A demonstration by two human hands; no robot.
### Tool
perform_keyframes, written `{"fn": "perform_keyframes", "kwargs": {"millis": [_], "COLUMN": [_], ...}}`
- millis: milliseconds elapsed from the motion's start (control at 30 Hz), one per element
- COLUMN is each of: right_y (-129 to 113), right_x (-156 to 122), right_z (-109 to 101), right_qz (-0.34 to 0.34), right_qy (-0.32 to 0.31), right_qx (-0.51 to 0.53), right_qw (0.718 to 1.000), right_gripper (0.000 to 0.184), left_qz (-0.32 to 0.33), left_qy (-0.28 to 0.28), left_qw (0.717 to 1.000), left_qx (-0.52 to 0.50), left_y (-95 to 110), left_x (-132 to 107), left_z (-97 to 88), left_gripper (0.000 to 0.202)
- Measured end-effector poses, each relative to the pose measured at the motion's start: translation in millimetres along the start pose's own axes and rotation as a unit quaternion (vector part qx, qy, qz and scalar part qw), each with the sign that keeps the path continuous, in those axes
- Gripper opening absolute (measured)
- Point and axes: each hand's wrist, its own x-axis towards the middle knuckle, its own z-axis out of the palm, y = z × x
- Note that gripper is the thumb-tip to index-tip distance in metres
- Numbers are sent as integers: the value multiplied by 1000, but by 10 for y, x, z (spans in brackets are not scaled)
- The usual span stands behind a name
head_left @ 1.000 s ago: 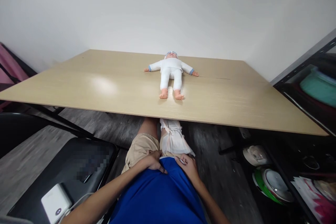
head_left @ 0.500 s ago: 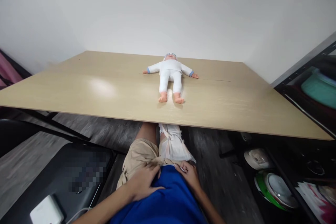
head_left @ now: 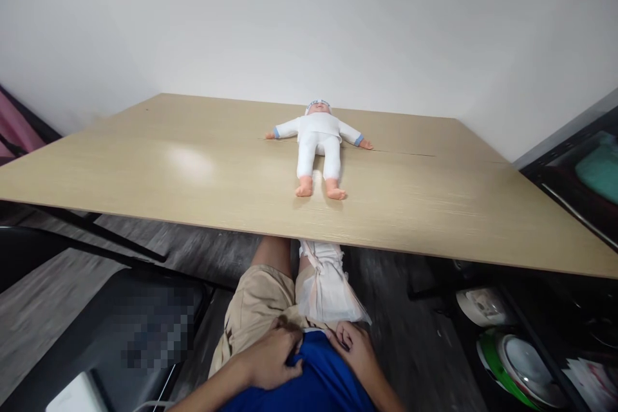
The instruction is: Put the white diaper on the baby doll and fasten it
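A baby doll in a white suit and cap lies on its back on the wooden table, arms spread, feet toward me. Both my hands are low at my lap, well short of the table. My left hand has its fingers curled into the hem of my blue shirt. My right hand rests at the same hem with its fingers bent on the fabric. A white cloth is wrapped on my right thigh, beside my tan shorts.
A black chair seat with a white device stands at my left. Dark shelving at the right holds a teal item and, lower down, a green-rimmed cooker and white pot. A white wall backs the table.
The view has tipped slightly, so the table and doll sit lower in frame. My left hand went from lying on the shirt to curling into its hem; my right hand stays at the hem.
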Motion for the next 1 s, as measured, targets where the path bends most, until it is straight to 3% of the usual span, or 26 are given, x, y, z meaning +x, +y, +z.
{"fn": "perform_keyframes", "kwargs": {"millis": [367,467,600,667,833,1000], "right_y": [42,50,61,68,73,51], "right_x": [-16,-9,-20,-23,5,28], "right_z": [79,76,81,87,94,92], "right_qz": [-7,-9,-6,-4,-1,-3], "right_qy": [42,42,49,53,55,61], "right_qx": [-33,-34,-35,-33,-26,-26], "right_qw": [999,998,998,998,998,998], "right_gripper": [69,68,67,67,69,71], "left_qz": [41,22,-38,-50,-8,68], "left_qy": [40,46,61,33,-18,9], "left_qw": [998,998,997,998,1000,997], "left_qx": [18,24,31,30,13,-41], "left_y": [125,95,-2,-32,-60,-134], "left_x": [34,-31,-149,-162,-98,-74], "left_z": [-71,-83,-66,-63,-93,-84], "left_gripper": [16,16,80,91,56,27]}}
